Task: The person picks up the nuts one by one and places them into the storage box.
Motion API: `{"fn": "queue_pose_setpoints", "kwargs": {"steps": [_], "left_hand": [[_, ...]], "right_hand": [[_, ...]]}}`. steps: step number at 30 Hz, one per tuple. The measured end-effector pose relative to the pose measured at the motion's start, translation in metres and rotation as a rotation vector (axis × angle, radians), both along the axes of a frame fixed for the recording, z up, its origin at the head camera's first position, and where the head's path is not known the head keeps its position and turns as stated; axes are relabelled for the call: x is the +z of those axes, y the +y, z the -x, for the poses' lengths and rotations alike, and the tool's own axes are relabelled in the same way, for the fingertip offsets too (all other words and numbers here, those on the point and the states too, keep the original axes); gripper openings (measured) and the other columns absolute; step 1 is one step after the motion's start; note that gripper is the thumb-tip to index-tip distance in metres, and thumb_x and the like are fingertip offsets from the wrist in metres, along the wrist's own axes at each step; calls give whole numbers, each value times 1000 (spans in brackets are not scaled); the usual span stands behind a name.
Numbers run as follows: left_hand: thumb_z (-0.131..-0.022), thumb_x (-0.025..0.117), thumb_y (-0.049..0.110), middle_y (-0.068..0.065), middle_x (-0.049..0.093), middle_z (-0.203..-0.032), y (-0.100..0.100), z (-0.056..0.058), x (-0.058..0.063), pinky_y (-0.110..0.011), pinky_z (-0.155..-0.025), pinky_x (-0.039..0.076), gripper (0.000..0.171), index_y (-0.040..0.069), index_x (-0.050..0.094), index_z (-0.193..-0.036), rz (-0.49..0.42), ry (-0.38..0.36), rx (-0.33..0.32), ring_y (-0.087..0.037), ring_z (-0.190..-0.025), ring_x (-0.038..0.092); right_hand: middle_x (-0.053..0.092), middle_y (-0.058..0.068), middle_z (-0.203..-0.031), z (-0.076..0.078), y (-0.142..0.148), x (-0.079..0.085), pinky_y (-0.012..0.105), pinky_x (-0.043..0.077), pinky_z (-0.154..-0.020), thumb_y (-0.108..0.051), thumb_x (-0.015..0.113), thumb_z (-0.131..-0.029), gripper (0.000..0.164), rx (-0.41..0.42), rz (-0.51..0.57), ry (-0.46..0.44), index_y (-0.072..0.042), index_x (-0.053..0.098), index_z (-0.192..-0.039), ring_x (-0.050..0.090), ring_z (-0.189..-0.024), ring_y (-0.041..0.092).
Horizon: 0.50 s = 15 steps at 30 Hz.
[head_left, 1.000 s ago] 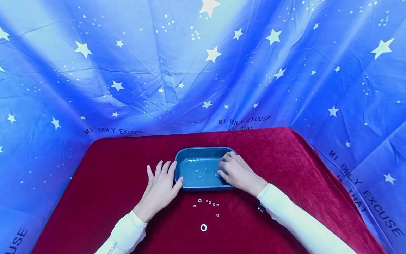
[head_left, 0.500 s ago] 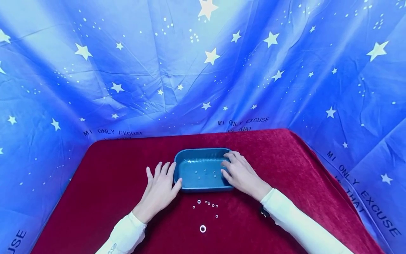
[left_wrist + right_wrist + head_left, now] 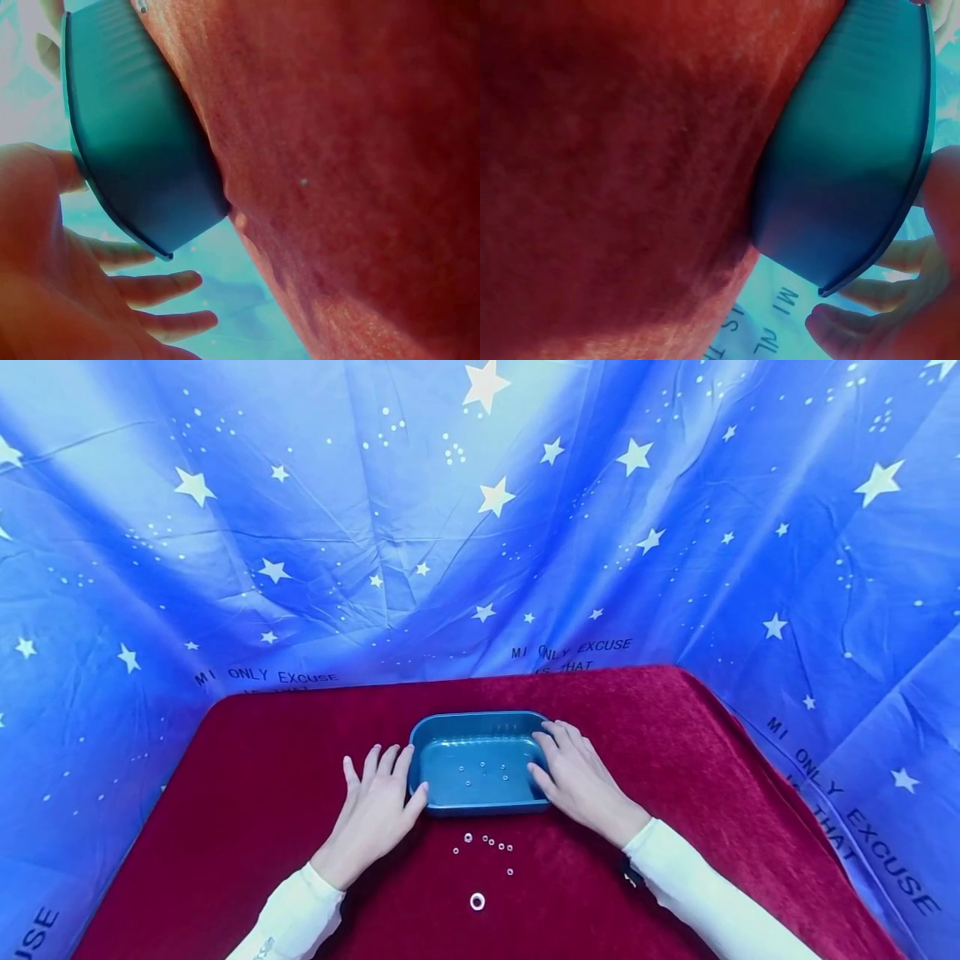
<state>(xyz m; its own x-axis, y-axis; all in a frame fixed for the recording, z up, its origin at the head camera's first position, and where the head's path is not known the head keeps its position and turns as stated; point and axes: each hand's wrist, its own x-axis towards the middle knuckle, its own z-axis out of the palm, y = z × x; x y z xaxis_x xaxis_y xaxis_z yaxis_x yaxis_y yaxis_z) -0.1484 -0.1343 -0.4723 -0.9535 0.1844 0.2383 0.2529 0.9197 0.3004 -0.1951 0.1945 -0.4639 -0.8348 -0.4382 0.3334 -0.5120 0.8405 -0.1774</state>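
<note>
The blue tray lies on the red cloth, its long axis running crosswise from the left hand at one end to the right hand at the other; both are spread wide, neither clearly nearer.

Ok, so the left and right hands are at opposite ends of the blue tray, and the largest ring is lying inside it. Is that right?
Not quite: the largest ring is not inside the blue tray. The head view shows it lying outside, on the red cloth. The left hand and right hand are indeed at opposite ends.
</note>
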Motion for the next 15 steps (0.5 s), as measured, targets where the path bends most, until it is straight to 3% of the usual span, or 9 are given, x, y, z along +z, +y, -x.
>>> {"fn": "queue_pose_setpoints", "kwargs": {"steps": [15], "left_hand": [[-104, 68, 41, -27, 56, -156, 0, 0, 0, -89, -119, 17, 71, 1, 52, -161, 6, -8, 0, -56, -149, 44]], "right_hand": [[51, 29, -159, -9, 11, -8, 64, 45, -119, -36, 69, -108, 68, -56, 73, -52, 8, 52, -156, 47, -148, 46]]}}
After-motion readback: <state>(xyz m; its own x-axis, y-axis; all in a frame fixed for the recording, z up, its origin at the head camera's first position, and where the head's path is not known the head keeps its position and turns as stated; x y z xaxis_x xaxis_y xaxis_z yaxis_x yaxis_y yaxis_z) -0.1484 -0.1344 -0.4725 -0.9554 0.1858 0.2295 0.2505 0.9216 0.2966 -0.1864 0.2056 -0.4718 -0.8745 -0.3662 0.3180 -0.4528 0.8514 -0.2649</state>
